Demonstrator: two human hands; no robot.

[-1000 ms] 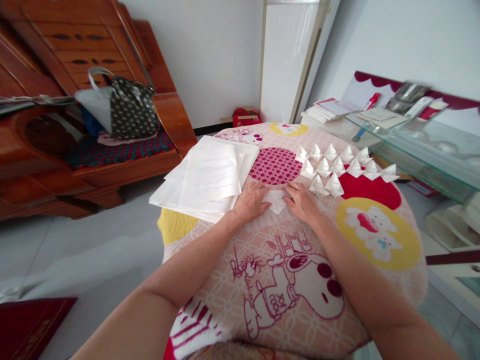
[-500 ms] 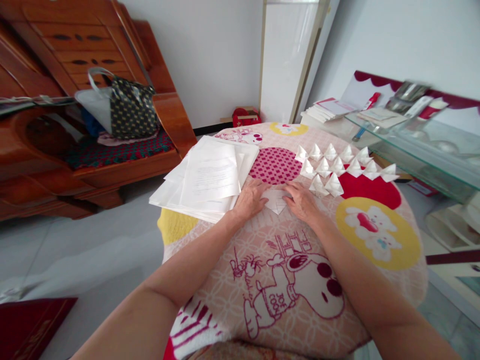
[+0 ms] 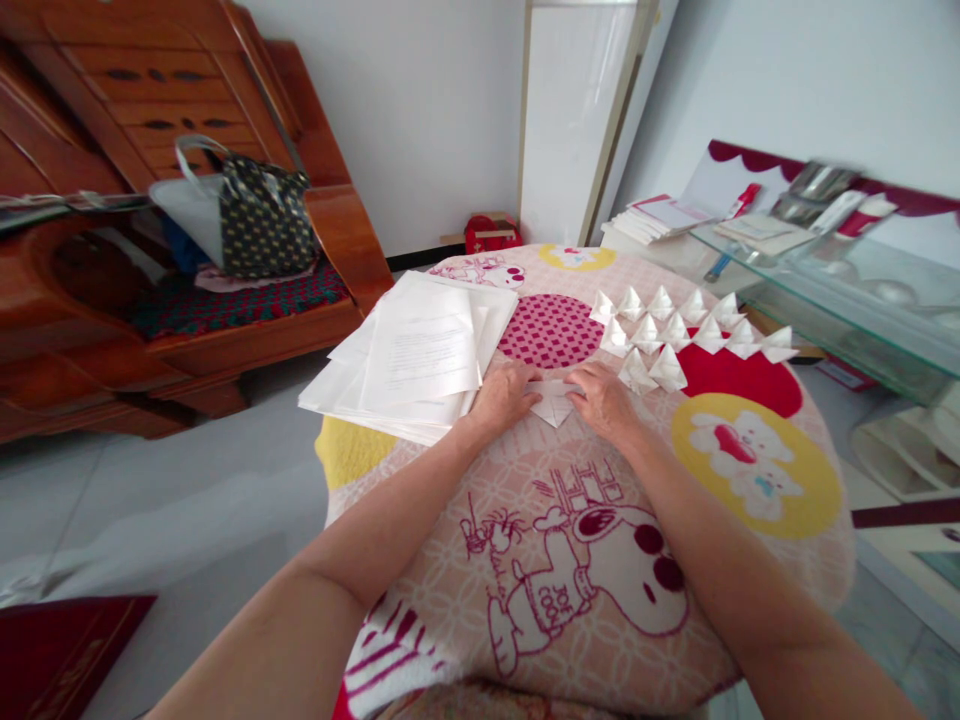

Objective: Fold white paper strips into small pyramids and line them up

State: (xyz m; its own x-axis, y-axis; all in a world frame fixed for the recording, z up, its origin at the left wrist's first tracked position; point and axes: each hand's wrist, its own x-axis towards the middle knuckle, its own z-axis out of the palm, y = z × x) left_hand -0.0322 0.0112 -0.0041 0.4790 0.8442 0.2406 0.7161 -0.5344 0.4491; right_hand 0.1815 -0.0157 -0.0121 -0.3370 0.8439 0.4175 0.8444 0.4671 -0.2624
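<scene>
Between my hands, a small piece of folded white paper (image 3: 553, 408) lies on the cloth-covered table (image 3: 442, 560), its pointed end towards me. My left hand (image 3: 507, 396) grips its left side, fingers curled at the far edge and thumb near the middle. On the opposite side my right hand (image 3: 604, 400) pinches the paper in the same way. A stack of white sheets (image 3: 424, 350), the top one printed, lies just beyond my left hand. Several folded paper pieces (image 3: 661, 304) with pointed tips stand in rows past my right hand.
A glass shelf unit (image 3: 847, 310) with cups and papers stands close on the right. On the left is a wooden bench (image 3: 337, 230) carrying a dark patterned bag (image 3: 266, 215). A red box (image 3: 491, 234) sits on the floor behind the table.
The far edge of the paper now shows a folded band between my fingers. My fingertips have shifted slightly towards me; the stack and the rows of folded pieces stay put.
</scene>
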